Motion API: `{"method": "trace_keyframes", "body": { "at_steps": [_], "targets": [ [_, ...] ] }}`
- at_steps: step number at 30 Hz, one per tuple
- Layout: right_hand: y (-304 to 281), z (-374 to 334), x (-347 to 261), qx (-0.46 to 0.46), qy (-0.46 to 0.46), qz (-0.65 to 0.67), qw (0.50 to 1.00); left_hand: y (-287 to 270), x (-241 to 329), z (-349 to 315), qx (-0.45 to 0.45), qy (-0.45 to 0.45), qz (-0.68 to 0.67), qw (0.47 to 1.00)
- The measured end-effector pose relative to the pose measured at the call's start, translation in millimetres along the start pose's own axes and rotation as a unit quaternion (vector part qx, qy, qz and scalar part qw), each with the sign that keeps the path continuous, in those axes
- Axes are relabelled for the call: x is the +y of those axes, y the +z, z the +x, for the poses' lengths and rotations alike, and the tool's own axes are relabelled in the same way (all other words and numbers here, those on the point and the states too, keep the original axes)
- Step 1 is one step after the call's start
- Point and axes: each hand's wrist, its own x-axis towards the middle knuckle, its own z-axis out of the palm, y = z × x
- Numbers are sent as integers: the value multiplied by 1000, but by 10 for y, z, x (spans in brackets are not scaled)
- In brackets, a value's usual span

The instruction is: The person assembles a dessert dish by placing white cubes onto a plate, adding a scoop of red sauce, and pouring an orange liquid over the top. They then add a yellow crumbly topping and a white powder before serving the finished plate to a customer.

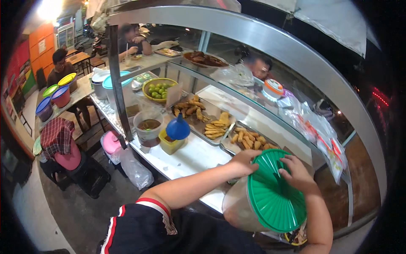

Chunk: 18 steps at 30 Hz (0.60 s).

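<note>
A large round plastic tub (239,207) with pale contents stands at the near right of the stall counter. A ribbed green lid (275,201) covers its top and tilts toward me. My left hand (246,163) grips the lid's far-left rim, its fingertips partly hidden. On the far-right rim, the curled fingers of my right hand (299,175) press onto the same lid. Just beyond the tub lies a metal tray (227,146) of fried pieces (249,139). Whether the lid is fully seated on the tub cannot be seen.
Left along the counter are a blue funnel (178,128) over a yellow container (170,146), a clear tub of dark liquid (148,127) and a basket of limes (158,89). A glass shelf (237,94) crosses above the trays. Several people sit beyond; stools (89,175) stand left.
</note>
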Motion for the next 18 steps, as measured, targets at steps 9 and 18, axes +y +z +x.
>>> {"method": "trace_keyframes", "body": {
  "at_steps": [9, 18],
  "targets": [
    [495, 138, 80, 109, -93, 85, 986, 325, 379, -578, -21, 316, 165, 934],
    [586, 233, 98, -18, -112, 59, 992, 380, 275, -611, 100, 369, 118, 916]
  ]
}}
